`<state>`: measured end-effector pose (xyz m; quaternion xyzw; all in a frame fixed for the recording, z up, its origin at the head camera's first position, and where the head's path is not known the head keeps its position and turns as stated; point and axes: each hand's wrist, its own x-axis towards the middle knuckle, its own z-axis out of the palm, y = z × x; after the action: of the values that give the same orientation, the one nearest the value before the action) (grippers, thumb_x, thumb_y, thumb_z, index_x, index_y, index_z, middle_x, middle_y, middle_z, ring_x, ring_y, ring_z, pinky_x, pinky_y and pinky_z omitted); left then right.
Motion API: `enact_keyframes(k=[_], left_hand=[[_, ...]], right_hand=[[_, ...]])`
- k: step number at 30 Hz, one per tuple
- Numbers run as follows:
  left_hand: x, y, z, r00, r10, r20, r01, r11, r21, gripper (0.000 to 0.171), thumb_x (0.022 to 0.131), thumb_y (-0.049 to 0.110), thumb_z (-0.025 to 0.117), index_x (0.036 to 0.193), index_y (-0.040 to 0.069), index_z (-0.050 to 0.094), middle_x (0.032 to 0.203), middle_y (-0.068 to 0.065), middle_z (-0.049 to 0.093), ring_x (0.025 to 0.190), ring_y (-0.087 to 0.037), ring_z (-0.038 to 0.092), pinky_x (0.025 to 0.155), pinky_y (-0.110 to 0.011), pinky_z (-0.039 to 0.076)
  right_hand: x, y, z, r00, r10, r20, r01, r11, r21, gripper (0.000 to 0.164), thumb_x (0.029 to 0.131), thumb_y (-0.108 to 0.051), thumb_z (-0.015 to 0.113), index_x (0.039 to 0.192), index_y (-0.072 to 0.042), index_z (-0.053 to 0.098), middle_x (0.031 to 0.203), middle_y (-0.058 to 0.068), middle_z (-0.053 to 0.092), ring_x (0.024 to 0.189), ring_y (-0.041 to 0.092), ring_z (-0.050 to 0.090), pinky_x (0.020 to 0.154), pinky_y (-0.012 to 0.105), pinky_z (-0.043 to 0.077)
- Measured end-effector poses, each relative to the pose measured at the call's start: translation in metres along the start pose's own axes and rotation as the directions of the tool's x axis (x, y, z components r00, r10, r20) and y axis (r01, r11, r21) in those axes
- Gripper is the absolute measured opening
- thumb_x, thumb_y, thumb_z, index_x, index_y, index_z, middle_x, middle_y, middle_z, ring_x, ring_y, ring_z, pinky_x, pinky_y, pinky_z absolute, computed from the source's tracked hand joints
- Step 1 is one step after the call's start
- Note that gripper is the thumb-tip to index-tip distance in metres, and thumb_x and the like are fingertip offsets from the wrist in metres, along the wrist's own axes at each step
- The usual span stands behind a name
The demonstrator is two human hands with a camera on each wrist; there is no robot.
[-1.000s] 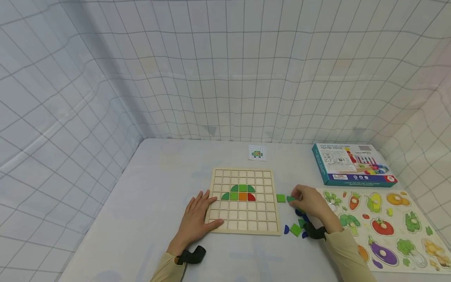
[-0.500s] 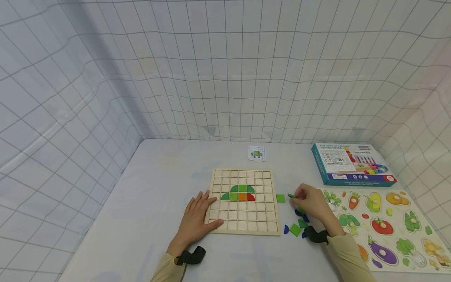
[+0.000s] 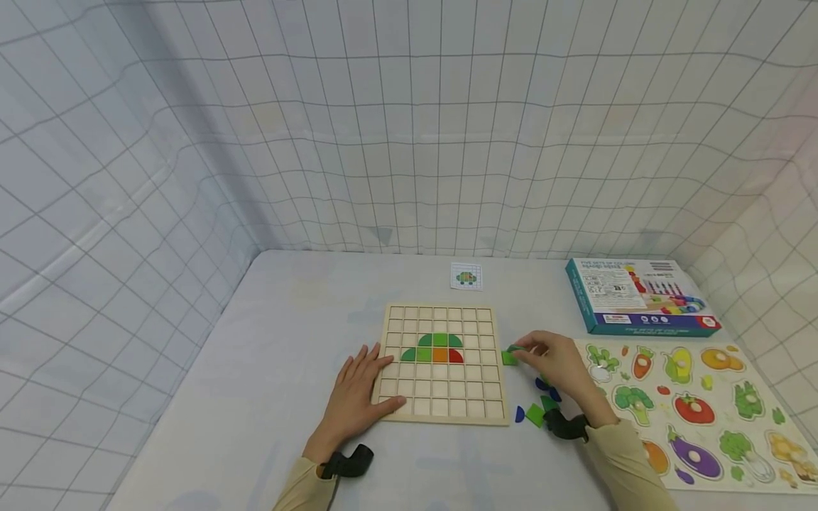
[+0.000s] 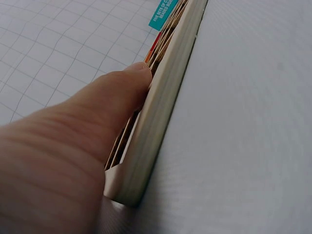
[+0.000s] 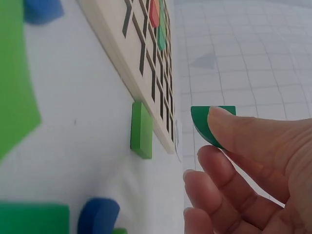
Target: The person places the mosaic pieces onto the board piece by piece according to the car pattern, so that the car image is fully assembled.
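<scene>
A wooden grid board [image 3: 439,389] lies on the table, bearing a small dome of green, orange and red blocks [image 3: 440,355]. My left hand [image 3: 353,397] rests spread on its left edge; in the left wrist view the thumb [image 4: 109,95] lies over the rim. To the right of the board, my right hand [image 3: 557,363] pinches a dark green quarter-circle block [image 5: 201,123] between thumb and fingers, raised off the table. Just below it, a light green square block [image 5: 142,130] sits against the board's right side.
Several loose green and blue blocks [image 3: 535,415] lie near my right wrist. A pattern card [image 3: 466,277] is behind the board. At right are a vegetable puzzle sheet [image 3: 664,443] and a boxed toy set [image 3: 639,298]. Gridded cloth [image 3: 409,142] walls the table.
My right hand has moved left toward the board with the dark green quarter-circle block, which now overlaps the light green square in the head view. My left hand has stayed put.
</scene>
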<state>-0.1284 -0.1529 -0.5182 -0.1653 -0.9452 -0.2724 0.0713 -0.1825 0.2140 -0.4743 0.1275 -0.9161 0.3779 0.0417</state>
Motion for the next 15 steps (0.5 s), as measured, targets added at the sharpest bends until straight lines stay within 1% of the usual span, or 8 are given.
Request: enact_keyframes(k=[3,7,10,15], left_hand=[[0.0,-0.001,0.001,1.0,0.004,-0.008,-0.004,1.0,0.001,0.077,0.079,0.06,0.066,0.138,0.014,0.048,0.151,-0.012,0.03,0.141,-0.03,0.017,0.112,-0.047,0.009],[0.0,-0.002,0.002,1.0,0.009,-0.015,-0.009,1.0,0.002,0.077,0.079,0.06,0.066,0.139,0.015,0.048,0.151,-0.012,0.03,0.141,-0.03,0.018,0.112,-0.047,0.01],[0.0,-0.002,0.002,1.0,0.006,-0.012,-0.006,1.0,0.002,0.077,0.079,0.06,0.065,0.139,0.015,0.048,0.152,-0.011,0.03,0.141,-0.029,0.018,0.112,-0.046,0.009],[0.0,-0.002,0.001,1.0,-0.008,0.007,0.008,1.0,0.004,0.077,0.08,0.062,0.064,0.14,0.016,0.047,0.152,-0.009,0.028,0.142,-0.027,0.015,0.113,-0.043,0.007]], right_hand=[[0.001,-0.003,0.003,1.0,-0.025,-0.003,0.025,0.999,0.029,0.011,0.084,-0.014,0.074,0.092,-0.008,0.073,0.082,-0.003,0.065,0.072,0.014,0.057,0.055,0.026,0.046],[0.003,-0.009,0.009,0.999,-0.04,0.004,0.039,0.998,0.05,0.01,0.085,-0.014,0.073,0.093,-0.008,0.074,0.081,-0.003,0.067,0.071,0.014,0.06,0.057,0.027,0.047],[0.007,-0.013,0.014,0.998,-0.055,0.009,0.054,0.997,0.061,0.009,0.085,-0.012,0.073,0.092,-0.009,0.074,0.079,-0.005,0.068,0.069,0.012,0.06,0.058,0.028,0.048],[0.013,-0.018,0.021,0.997,-0.077,0.013,0.076,0.994,0.076,0.01,0.083,-0.015,0.075,0.092,-0.012,0.074,0.08,-0.009,0.068,0.07,0.01,0.058,0.06,0.027,0.049]])
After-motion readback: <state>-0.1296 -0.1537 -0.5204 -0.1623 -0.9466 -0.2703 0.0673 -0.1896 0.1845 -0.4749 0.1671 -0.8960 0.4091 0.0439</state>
